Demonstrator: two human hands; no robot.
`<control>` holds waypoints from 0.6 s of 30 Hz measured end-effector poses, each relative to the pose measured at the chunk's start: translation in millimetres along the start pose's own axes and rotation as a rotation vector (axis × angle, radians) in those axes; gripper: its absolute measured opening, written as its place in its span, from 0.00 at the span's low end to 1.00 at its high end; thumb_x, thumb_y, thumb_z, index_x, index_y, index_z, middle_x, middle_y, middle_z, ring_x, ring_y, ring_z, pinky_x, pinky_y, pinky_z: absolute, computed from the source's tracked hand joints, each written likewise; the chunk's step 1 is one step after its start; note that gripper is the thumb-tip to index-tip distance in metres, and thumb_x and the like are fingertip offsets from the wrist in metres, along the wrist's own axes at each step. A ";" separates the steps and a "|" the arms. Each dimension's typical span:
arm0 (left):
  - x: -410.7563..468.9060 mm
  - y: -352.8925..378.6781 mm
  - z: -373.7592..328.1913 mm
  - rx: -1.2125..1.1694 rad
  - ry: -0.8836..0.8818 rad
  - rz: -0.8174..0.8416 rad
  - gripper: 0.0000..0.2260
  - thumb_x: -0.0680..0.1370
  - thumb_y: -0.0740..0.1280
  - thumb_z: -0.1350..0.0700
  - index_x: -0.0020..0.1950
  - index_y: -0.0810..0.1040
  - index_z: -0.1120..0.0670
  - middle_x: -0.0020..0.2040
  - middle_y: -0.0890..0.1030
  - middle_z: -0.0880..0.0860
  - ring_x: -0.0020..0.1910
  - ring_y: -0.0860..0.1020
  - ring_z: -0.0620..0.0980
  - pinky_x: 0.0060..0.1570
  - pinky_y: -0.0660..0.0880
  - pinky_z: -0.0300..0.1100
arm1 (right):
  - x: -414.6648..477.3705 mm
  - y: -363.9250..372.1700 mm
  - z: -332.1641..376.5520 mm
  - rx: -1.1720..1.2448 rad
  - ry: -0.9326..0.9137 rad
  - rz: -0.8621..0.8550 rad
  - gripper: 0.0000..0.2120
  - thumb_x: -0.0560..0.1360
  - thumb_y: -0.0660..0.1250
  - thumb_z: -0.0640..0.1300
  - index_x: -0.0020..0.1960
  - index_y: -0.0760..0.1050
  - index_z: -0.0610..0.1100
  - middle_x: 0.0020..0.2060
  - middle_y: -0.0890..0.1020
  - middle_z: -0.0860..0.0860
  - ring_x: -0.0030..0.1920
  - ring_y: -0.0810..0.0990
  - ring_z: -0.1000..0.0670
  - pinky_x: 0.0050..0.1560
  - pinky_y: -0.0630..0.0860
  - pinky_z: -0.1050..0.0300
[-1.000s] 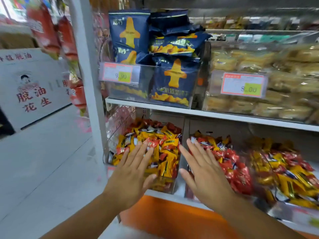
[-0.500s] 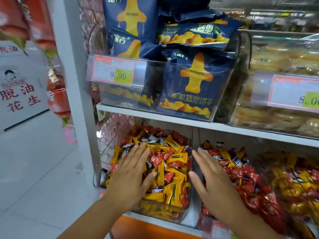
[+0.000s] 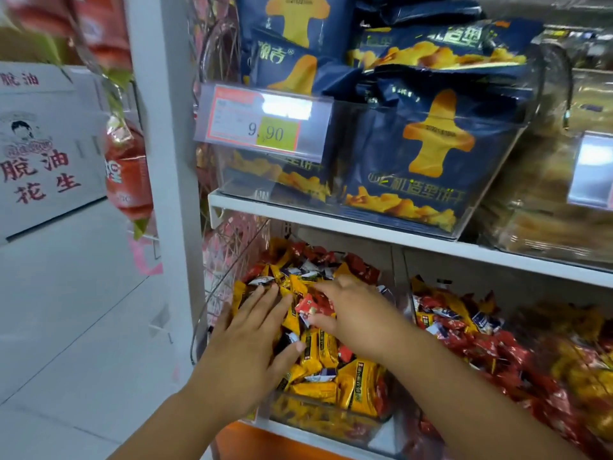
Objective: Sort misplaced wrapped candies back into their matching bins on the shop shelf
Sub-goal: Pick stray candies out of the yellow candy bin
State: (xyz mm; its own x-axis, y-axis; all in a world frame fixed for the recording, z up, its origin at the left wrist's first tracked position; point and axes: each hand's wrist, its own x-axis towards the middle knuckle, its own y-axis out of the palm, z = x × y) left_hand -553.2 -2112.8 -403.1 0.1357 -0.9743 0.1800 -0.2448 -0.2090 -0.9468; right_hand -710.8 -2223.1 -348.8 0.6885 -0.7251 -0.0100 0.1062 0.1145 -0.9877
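We read "9.90" on the price tag point(image 3: 265, 127), black digits on a yellow patch, clipped to the clear upper bin point(image 3: 491, 180). Behind it stand navy snack bags point(image 3: 431, 137) printed with a yellow aeroplane shape; one carries "机造型饼干" along its lower edge, and another, higher up, shows "豫吉". A second tag point(image 3: 592, 167) on the far right is washed out by glare and we cannot read it. To the left, a white carton point(image 3: 43, 154) bears "脱油花生" in red characters above a small cartoon head.

On the lower shelf, the left hand point(image 3: 245, 346) lies on the heap in the left candy bin point(image 3: 229, 270), its grip spread flat with fingers apart. Just beside it, the right hand point(image 3: 361, 313) reaches into the same bin, its grip pinching a red candy point(image 3: 307, 307) between thumb and fingers above the mostly yellow candies point(image 3: 331, 370). The right candy bin point(image 3: 481, 343) next door holds mainly red wrappers.

A white shelf board point(image 3: 365, 232) parts the two levels, over an orange base point(image 3: 265, 443). Red packets point(image 3: 127, 174) hang on the white upright point(image 3: 166, 161); the floor point(image 3: 66, 327) is pale tile.
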 end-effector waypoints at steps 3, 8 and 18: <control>2.6 1.6 1.7 -0.012 -0.011 0.008 0.37 0.69 0.35 0.27 0.76 0.39 0.37 0.76 0.35 0.37 0.73 0.31 0.36 0.73 0.36 0.47 | 11.4 7.8 -1.3 -0.013 0.035 0.005 0.28 0.77 0.63 0.58 0.74 0.64 0.50 0.70 0.66 0.47 0.70 0.64 0.45 0.67 0.67 0.50; 3.0 3.0 0.0 0.015 -0.038 0.018 0.37 0.68 0.36 0.28 0.77 0.39 0.38 0.77 0.36 0.38 0.73 0.31 0.37 0.75 0.38 0.50 | 16.5 14.6 0.4 0.065 0.029 -0.078 0.21 0.78 0.65 0.49 0.70 0.69 0.48 0.66 0.72 0.50 0.65 0.70 0.48 0.63 0.68 0.55; 21.5 -4.8 -9.6 -0.026 -0.041 0.003 0.41 0.64 0.39 0.27 0.76 0.55 0.38 0.79 0.42 0.43 0.76 0.36 0.44 0.76 0.43 0.52 | -3.3 -7.1 -8.9 0.186 -0.001 -0.298 0.20 0.74 0.63 0.35 0.60 0.79 0.54 0.56 0.81 0.55 0.56 0.77 0.52 0.56 0.73 0.58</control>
State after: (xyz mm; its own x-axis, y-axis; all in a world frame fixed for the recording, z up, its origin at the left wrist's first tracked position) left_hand -558.3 -2133.6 -392.1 0.1735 -0.9708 0.1654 -0.2702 -0.2084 -0.9400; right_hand -720.2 -2227.6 -343.1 0.6084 -0.7445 0.2750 0.4316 0.0197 -0.9018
